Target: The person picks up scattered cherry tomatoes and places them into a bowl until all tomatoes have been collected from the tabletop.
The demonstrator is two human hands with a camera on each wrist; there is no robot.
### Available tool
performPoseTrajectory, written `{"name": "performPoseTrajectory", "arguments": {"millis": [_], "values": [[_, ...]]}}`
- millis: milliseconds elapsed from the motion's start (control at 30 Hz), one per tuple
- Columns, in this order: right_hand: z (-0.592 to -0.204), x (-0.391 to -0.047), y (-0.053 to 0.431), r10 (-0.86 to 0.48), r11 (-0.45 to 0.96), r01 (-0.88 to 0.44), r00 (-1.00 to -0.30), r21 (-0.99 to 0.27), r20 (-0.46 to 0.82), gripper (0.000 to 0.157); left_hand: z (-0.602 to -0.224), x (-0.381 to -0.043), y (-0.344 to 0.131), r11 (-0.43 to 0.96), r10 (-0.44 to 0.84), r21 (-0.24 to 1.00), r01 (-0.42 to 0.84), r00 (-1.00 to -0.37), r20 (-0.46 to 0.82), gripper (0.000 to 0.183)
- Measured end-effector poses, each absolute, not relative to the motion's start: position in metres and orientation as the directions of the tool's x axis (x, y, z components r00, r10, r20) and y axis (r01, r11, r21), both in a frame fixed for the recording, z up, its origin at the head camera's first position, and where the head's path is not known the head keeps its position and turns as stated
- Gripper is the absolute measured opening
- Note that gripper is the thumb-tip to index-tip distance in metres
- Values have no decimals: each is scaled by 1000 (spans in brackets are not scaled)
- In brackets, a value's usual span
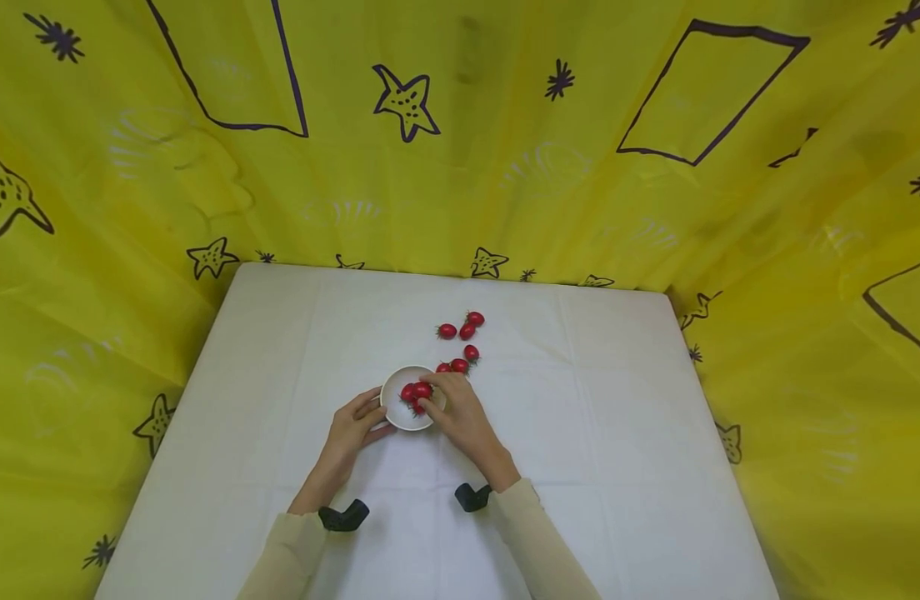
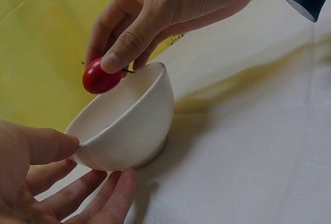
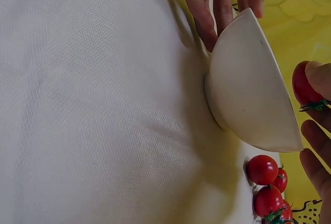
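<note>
A small white bowl (image 1: 395, 414) stands on the table, with red cherry tomatoes (image 1: 407, 392) showing inside its rim in the head view. My left hand (image 1: 357, 423) holds the bowl's left side, thumb at the rim and fingers against the outer wall below. Over the opening, my right hand (image 1: 463, 411) pinches one cherry tomato (image 2: 99, 80) between thumb and fingers. That tomato (image 3: 301, 85) has a green stem end and hangs just above the rim in both wrist views. From the low wrist views, the bowl's contents are hidden by its wall.
Several more cherry tomatoes (image 1: 471, 352) lie loose on the white-covered table (image 1: 617, 417), behind and to the right of the bowl. A yellow curtain (image 1: 490, 183) with drawn starfish surrounds the table's back and sides. Dark devices (image 1: 344, 516) sit at both wrists.
</note>
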State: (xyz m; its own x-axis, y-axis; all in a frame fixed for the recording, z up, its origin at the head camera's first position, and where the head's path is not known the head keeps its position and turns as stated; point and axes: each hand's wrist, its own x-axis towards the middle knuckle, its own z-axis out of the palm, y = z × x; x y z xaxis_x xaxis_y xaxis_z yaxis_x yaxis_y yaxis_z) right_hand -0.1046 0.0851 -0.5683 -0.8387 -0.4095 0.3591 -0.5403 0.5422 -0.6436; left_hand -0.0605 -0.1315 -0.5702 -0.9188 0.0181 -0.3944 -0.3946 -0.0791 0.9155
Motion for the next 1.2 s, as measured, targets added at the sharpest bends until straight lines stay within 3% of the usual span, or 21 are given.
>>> {"name": "performPoseTrajectory", "arguments": {"millis": [1200], "values": [[-572,-105,81,-431,595,-542,-838,-593,333,38,-572,-63,-132,-85,26,916,-392,-920,-391,48]]}}
